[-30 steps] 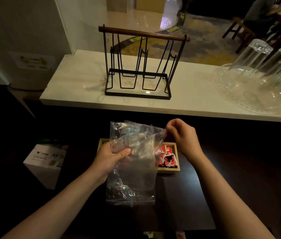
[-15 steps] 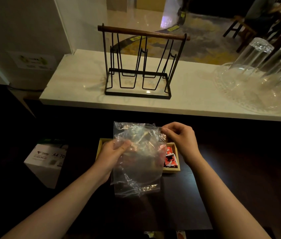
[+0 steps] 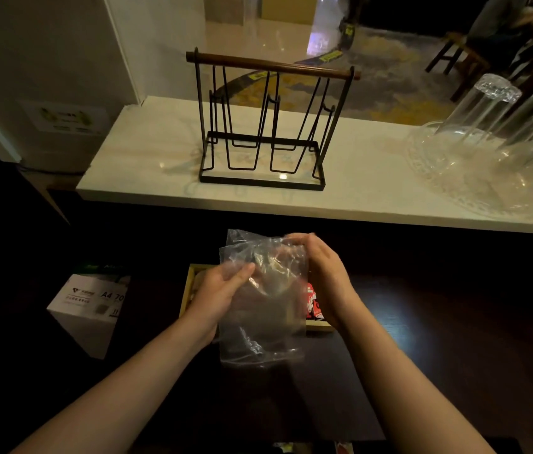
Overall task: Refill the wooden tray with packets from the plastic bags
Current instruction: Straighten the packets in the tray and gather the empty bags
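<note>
You are holding a clear plastic bag with both hands above the wooden tray, which is sitting on the dark tabletop in front of you. Your left hand is gripping the bag's left side, thumb pressing across the front of the film. Your right hand is closing its fingers around the upper right corner — the film is bunching there. The bag is hanging down crumpled; whether anything is inside it is hard to tell. Red packets are lying in the right part of the tray, showing just beside your right hand. A white A4 paper box is standing to the left of the tray, and a black wire rack is standing on the pale counter beyond.
</note>
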Tool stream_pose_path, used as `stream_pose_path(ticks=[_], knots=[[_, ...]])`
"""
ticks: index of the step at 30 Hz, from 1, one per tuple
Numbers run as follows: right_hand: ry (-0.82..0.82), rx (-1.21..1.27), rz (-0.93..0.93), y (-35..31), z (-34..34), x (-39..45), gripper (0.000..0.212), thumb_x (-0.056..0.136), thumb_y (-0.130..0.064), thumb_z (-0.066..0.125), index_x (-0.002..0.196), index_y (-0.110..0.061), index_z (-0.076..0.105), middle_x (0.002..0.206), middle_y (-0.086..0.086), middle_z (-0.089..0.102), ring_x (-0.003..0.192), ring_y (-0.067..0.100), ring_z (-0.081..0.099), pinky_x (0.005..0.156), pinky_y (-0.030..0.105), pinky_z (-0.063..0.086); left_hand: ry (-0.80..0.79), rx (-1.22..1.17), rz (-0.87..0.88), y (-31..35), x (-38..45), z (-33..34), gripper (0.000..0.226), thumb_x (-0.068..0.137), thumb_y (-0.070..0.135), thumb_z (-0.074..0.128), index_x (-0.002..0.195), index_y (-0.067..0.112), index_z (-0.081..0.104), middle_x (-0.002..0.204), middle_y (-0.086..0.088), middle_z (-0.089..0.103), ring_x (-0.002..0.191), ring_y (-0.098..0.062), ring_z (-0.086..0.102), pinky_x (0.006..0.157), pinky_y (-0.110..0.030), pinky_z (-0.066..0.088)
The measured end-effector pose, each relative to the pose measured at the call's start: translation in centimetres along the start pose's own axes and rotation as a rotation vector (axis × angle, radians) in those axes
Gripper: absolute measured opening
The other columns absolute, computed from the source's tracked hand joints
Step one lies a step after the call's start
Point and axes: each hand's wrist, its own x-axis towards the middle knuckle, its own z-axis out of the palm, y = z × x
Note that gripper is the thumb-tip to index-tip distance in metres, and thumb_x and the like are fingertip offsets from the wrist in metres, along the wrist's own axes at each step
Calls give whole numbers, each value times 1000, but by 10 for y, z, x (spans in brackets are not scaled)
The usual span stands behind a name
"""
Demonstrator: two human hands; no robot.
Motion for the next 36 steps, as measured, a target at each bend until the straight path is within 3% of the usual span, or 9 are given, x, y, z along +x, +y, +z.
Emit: stream_pose_path(ticks=[4, 8, 15, 18, 21, 23, 27, 31, 36], knots=[[204, -258, -63, 1, -1, 3, 9, 75, -25, 77, 80, -21, 71, 75, -2, 70, 75, 14, 66, 68, 24, 56, -7, 45, 4, -2, -3, -1, 19, 89, 23, 61, 88, 10, 74, 90, -12, 76, 84, -26, 72, 78, -39, 57], [360, -44, -95, 8, 0, 3, 13, 78, -27, 75, 73, -19, 66, 67, -4, 62, 66, 10, 57, 62, 25, 49, -28, 33, -23, -3, -4, -1, 23, 89, 28, 59, 87, 11, 74, 91, -13, 77, 83, -24, 73, 72, -36, 58], [-20, 107, 87, 15, -3, -2, 25, 73, -39, 78, 83, -19, 67, 88, 4, 72, 81, 22, 69, 70, 33, 55, -61, 25, -47, -1, -2, -4, 30, 83, 38, 63, 92, 11, 74, 95, -18, 75, 84, -29, 72, 63, -31, 58], [236, 70, 102, 16, 2, -1, 24, 77, -38, 74, 77, -17, 62, 77, 10, 64, 71, 28, 60, 67, 41, 50, -62, -36, -53, -2, -3, -3, 39, 80, 40, 67, 105, 11, 69, 102, -20, 72, 94, -32, 70, 69, -35, 58], [417, 136, 9, 18, 5, 2, 20, 82, -27, 69, 75, -17, 54, 65, 1, 54, 61, 16, 51, 59, 34, 45, -96, -27, -68, -8, -7, 3, 51, 70, 48, 70, 111, 18, 65, 108, -4, 74, 98, -20, 70, 82, -34, 55], [456, 113, -31, 15, 6, 1, 20, 84, -23, 69, 80, -14, 52, 66, -1, 54, 60, 13, 51, 57, 30, 45, -110, 58, -47, -13, -10, 7, 36, 79, 39, 67, 110, 21, 65, 104, 1, 75, 97, -16, 70, 80, -29, 54], [270, 181, 60, 5, -1, 1, 48, 82, -21, 72, 124, -11, 51, 102, 15, 72, 86, 25, 70, 70, 35, 59, -34, 90, -2, -14, -6, 5, 18, 91, 21, 59, 106, 15, 66, 103, -2, 75, 98, -18, 70, 85, -37, 55], [-54, 95, 250, 10, -7, -10, 46, 73, -27, 77, 115, -14, 62, 108, 13, 72, 93, 29, 70, 75, 37, 58, 74, 67, 88, -6, 1, 1, 21, 91, 16, 60, 110, 9, 63, 98, -4, 75, 92, -16, 72, 70, -20, 55], [-118, 42, 318, 15, -9, -14, 35, 81, -19, 72, 114, -15, 61, 108, 10, 72, 96, 29, 69, 78, 40, 57, 82, 129, 140, -6, 4, -2, 16, 90, 17, 61, 104, 25, 63, 95, 6, 75, 89, -8, 71, 71, -18, 53]])
